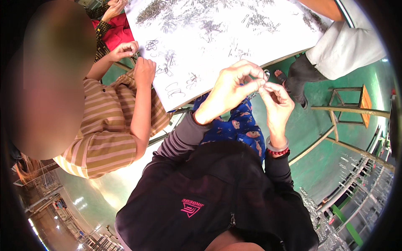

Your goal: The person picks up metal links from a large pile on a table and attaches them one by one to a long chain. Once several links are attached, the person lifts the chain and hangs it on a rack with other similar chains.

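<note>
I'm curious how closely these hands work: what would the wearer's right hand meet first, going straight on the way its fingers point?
The right hand would probably meet the left hand first, close beside a small shiny piece; exact depth there is unclear.

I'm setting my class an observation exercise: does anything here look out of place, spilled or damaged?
Nothing plainly stands out. Dark pieces lie loosely scattered across the white table, untidy but not clearly spilled. The left hand and right hand meet at a small shiny item, too small to judge for damage.
</note>
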Tool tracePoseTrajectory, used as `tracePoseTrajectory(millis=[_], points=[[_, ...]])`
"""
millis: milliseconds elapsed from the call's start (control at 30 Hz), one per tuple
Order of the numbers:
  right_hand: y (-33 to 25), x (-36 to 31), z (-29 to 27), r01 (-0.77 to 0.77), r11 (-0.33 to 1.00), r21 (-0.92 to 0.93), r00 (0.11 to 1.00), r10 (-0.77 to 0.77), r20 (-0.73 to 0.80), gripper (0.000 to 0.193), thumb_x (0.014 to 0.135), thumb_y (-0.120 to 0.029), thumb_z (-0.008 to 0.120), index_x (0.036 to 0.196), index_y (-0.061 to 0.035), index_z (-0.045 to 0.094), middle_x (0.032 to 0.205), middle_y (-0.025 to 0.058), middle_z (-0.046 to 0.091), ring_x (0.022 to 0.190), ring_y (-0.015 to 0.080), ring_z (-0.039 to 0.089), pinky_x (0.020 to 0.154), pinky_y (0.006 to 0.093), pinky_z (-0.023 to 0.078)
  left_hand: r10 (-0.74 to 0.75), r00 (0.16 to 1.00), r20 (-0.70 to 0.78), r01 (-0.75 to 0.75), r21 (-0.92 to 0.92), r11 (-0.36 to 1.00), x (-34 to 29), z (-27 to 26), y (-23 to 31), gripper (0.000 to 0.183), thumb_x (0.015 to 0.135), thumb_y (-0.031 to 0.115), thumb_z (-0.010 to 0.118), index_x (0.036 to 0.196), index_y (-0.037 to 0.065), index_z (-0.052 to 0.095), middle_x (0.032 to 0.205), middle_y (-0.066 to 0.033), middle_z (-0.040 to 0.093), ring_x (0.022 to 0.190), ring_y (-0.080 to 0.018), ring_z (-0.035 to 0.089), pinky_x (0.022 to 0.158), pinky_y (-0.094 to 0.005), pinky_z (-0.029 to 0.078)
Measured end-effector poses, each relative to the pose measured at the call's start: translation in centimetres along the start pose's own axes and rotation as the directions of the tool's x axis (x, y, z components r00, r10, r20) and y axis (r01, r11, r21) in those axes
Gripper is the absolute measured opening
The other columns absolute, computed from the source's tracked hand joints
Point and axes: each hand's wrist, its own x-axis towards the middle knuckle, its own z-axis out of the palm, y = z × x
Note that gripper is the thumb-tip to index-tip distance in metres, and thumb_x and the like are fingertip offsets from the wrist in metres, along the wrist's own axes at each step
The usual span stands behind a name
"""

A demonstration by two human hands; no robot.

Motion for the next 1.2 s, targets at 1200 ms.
tracePoseTrajectory(millis=[1200], points=[[7.3, 23.4, -0.1, 0.549, 0.349, -0.76, 0.83, -0.336, 0.445, 0.013, 0.079, -0.006, 0.06, 0.086, 0.0026, 0.066, 0.084, 0.0163, 0.06, 0.08, 0.029, 0.057, 0.068, 0.0362, 0.049, 0.118, 0.99, -0.071, -0.117, 0.029, 0.993, 1.5, 2.2, -1.5, 0.014, 0.081, -0.004, 0.061, 0.094, 0.0, 0.057, 0.088, -0.0105, 0.064, 0.081, -0.0185, 0.061, 0.071, -0.0294, 0.049]])
